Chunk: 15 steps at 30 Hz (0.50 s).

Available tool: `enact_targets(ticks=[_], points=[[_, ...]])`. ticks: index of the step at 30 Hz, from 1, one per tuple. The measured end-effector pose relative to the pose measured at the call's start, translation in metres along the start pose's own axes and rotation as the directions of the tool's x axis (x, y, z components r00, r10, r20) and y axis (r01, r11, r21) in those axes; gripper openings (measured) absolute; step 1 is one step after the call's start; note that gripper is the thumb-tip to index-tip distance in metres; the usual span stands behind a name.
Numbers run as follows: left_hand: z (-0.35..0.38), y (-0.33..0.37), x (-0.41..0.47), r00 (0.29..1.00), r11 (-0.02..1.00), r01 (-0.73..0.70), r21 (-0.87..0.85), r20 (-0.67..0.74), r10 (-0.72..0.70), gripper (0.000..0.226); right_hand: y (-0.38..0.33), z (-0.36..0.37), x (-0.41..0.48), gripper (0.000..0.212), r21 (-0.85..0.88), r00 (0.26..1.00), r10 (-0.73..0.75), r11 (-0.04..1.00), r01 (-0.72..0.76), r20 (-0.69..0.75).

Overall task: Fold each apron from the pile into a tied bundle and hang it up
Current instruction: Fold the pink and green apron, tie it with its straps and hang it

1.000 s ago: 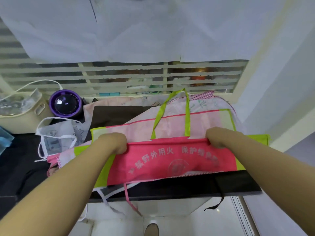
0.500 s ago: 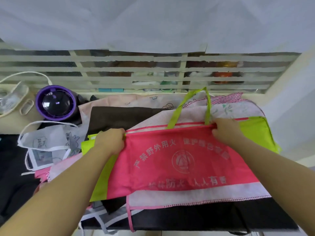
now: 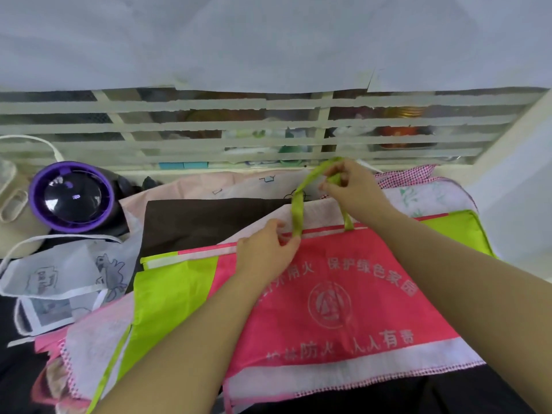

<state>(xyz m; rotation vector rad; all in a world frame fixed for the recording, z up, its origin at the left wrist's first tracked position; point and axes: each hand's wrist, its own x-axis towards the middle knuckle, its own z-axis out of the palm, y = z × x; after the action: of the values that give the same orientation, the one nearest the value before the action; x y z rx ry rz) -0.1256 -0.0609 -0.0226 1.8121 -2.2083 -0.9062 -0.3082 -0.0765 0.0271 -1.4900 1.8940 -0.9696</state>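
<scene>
The only container in view is a cream basket [image 3: 21,231], cut off by the frame edge just left of the purple-rimmed dome [image 3: 71,196]. One slot handle shows in its wall, and what it holds cannot be made out. A white strap [image 3: 33,141] arcs above it, up and left of the dome.

The pink apron [image 3: 343,294] lies spread flat on top of the pile, to the right of the dome and nearer the person. Its front carries rows of pale Chinese characters around a round emblem. Lime-green panels flank it on both sides, and a white band with a pink checked edge runs along its near hem. A lime-green neck strap [image 3: 298,210] rises from its far edge as a loop.

The hands are apart. The left hand [image 3: 265,252] pinches the apron's far edge just beside the base of the strap, right of the dome. The right hand [image 3: 351,186] is farther right and grips the top of the loop, with the fingers curled round it and the strap lifted off the cloth.

Right of the dome a dark brown apron [image 3: 209,219] lies under the pink one. A white apron with a cartoon print [image 3: 59,273] sits just nearer than the dome. The black tabletop [image 3: 15,363] shows nearer again.
</scene>
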Motion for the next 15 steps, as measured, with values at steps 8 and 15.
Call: enact_targets(ticks=[8,15], points=[[-0.006,0.0,0.023,0.967,0.963,0.086,-0.257,-0.21,-0.143,0.012,-0.003,-0.018,0.016,0.021,-0.134,0.985,-0.068,0.99,0.046,-0.161],[0.003,0.01,0.019,0.998,0.997,0.046,0.066,-0.036,-0.044,0.045,-0.003,-0.014,0.016,0.025,-0.198,0.999,0.004,0.98,0.007,0.054]])
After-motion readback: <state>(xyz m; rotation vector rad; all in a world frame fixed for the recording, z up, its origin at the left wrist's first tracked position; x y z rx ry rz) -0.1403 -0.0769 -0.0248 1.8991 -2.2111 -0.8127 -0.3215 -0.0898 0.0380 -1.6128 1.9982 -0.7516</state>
